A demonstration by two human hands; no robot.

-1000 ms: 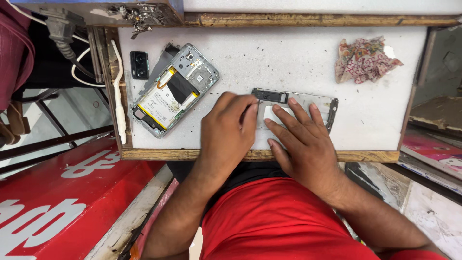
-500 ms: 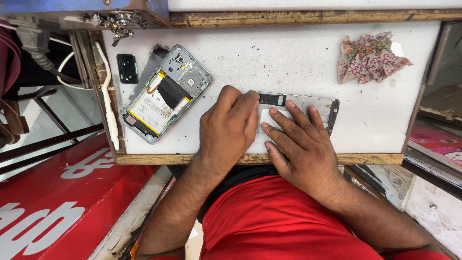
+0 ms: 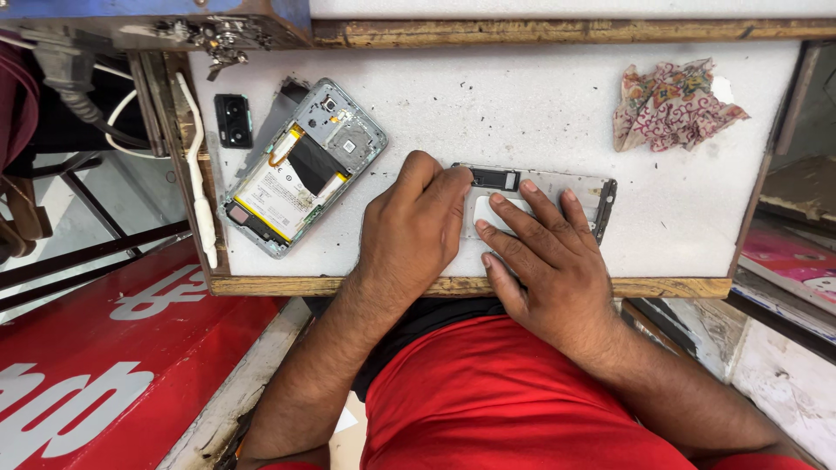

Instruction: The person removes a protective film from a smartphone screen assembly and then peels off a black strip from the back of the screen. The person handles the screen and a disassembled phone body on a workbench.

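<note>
Both hands are pressing a flat grey phone back panel (image 3: 557, 196) onto the white worktop (image 3: 522, 104), near its front edge. Left hand (image 3: 414, 231) is curled, fingertips bearing on the panel's left end; right hand (image 3: 544, 252) is lying flat, fingers spread. Judging: working the panel, next needs steady pressure. Opened phone body with exposed battery (image 3: 300, 170) is lying by the left edge.

A small white worktop (image 3: 522, 104) with a worn wooden edge is carrying everything here. An opened phone (image 3: 303, 165), battery showing, is lying tilted at its left, with a small black camera piece (image 3: 233, 119) sitting just beside it near the corner. A crumpled patterned cloth (image 3: 675, 103) is resting top right, and a silver back cover (image 3: 575, 193) is lying flat near the front edge.
</note>
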